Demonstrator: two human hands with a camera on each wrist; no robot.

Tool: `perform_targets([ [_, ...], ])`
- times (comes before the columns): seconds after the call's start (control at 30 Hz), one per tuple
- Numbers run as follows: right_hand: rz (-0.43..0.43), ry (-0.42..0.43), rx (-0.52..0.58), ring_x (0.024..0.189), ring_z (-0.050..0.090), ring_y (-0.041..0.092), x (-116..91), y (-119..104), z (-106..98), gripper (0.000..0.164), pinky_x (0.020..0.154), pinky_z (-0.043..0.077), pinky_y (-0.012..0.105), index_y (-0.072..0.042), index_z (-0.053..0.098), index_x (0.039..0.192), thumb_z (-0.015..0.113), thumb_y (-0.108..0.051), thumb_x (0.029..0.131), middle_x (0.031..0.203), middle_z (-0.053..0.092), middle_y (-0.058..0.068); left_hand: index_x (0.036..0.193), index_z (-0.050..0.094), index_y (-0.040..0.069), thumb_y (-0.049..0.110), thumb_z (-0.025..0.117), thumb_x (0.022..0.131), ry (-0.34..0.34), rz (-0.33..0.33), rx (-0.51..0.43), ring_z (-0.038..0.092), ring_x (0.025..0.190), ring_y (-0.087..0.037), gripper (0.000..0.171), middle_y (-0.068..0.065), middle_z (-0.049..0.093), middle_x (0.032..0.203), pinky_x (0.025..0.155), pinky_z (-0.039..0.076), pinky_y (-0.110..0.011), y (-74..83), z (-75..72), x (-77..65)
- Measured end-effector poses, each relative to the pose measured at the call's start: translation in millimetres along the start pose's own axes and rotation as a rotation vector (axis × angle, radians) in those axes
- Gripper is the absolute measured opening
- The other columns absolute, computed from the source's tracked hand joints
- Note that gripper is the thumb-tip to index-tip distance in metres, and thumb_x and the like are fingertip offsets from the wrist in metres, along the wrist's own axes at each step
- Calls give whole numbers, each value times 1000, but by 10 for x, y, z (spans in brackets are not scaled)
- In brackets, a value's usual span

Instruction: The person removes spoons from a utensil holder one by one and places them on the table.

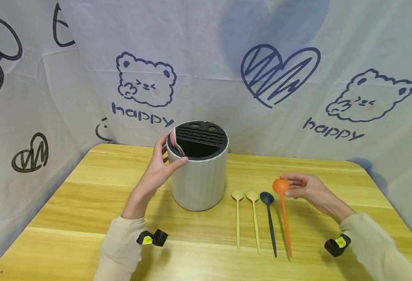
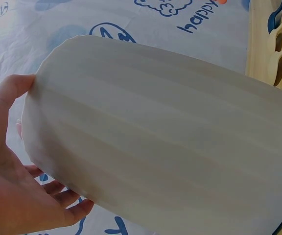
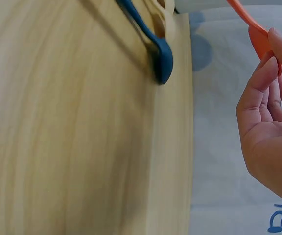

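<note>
My left hand [image 1: 160, 168] grips a white ribbed utensil holder [image 1: 198, 183] by its upper left side, thumb at the front of the rim. Its black top [image 1: 200, 136] has slots, round holes and a larger opening, where something pink and white [image 1: 175, 141] stands at the left. The ribbed wall [image 2: 155, 132] fills most of the left wrist view. Over at the right, my right hand [image 1: 307, 189] pinches an orange spoon [image 1: 281, 187] by its bowl, handle pointing toward me. Left of it lie a dark blue spoon [image 1: 267, 198] and two pale yellow spoons [image 1: 238, 195] [image 1: 253, 196].
All this is on a wooden table [image 1: 86, 203] with rounded back corners. A white cloth [image 1: 206, 58] with blue drawings hangs behind it and along the sides. A small black device with a yellow label is on each wrist.
</note>
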State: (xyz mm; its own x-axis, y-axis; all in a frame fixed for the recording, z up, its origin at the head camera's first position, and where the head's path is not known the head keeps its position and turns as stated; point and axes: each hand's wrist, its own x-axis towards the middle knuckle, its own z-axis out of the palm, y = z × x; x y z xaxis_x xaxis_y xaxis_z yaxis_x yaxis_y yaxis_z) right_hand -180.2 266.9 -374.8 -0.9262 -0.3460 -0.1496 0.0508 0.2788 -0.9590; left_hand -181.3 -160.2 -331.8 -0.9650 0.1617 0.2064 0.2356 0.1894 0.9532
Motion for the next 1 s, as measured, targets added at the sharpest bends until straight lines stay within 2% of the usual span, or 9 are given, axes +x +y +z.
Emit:
perform_targets([
  [0.43, 79, 17, 9, 94, 64, 13, -10, 249, -89, 65, 79, 54, 31, 14, 42, 136, 74, -7, 84, 108, 67, 3, 154, 9, 12, 26, 65, 88, 6, -3, -5, 12, 143, -26, 87, -9, 11, 158, 114, 16, -49, -7, -6, -18],
  [0.73, 132, -3, 83, 91, 64, 14, -1, 358, -150, 67, 72, 54, 29, 14, 32, 141, 69, -3, 88, 106, 66, 2, 154, 9, 13, 27, 65, 88, 6, -5, -2, 10, 143, -26, 87, -9, 11, 158, 114, 15, -48, -1, -7, -21],
  [1.0, 135, -16, 59, 95, 63, 14, 33, 415, -155, 67, 78, 54, 31, 17, 32, 140, 68, -5, 88, 112, 64, 6, 154, 10, 12, 27, 65, 88, 6, 12, 0, 13, 143, -27, 87, -9, 12, 157, 114, 16, -50, 9, 0, -9],
])
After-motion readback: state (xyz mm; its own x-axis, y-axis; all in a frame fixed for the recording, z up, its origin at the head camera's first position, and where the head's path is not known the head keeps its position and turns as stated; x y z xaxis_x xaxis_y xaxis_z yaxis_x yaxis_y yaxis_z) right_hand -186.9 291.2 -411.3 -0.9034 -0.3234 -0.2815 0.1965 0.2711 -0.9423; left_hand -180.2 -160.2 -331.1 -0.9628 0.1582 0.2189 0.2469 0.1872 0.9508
